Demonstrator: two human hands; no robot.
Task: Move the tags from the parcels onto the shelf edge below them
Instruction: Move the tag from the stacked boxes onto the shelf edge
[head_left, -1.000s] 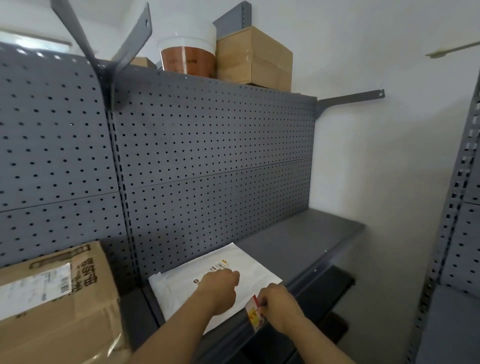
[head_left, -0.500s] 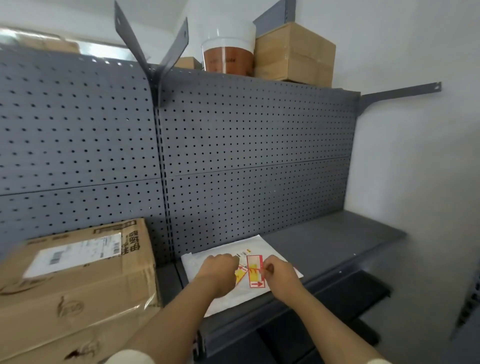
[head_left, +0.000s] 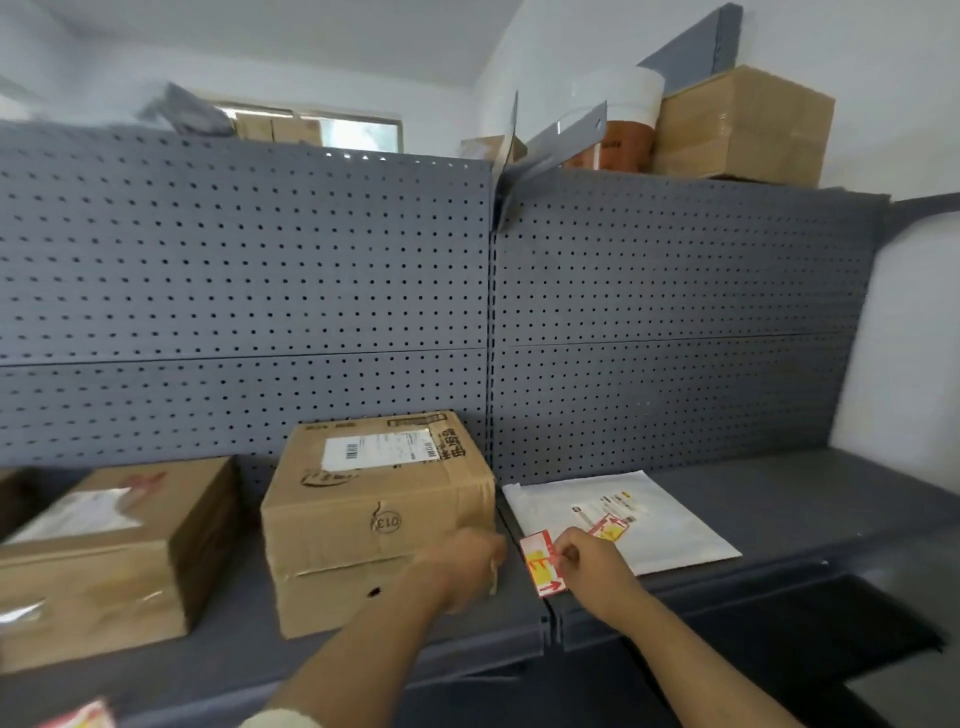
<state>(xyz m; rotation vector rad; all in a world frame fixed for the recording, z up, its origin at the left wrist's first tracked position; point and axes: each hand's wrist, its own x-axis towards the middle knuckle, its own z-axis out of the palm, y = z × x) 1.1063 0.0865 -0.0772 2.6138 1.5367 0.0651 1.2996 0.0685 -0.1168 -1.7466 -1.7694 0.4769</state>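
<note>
Tag (head_left: 543, 566) nearer shelf edge (head_left: 727, 597), lengthwise upright

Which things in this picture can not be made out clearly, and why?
Head view, tag pinched by the right hand: print too small, blurred.
Head view, left hand: motion blur; contact with the cardboard box unclear.
Head view, red-and-yellow sheet, bottom-left: cut by the frame edge.

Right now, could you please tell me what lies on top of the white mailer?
A printed label and a red tag lie on the mailer. The right hand, pinching a second tag, covers its near left corner.
</note>
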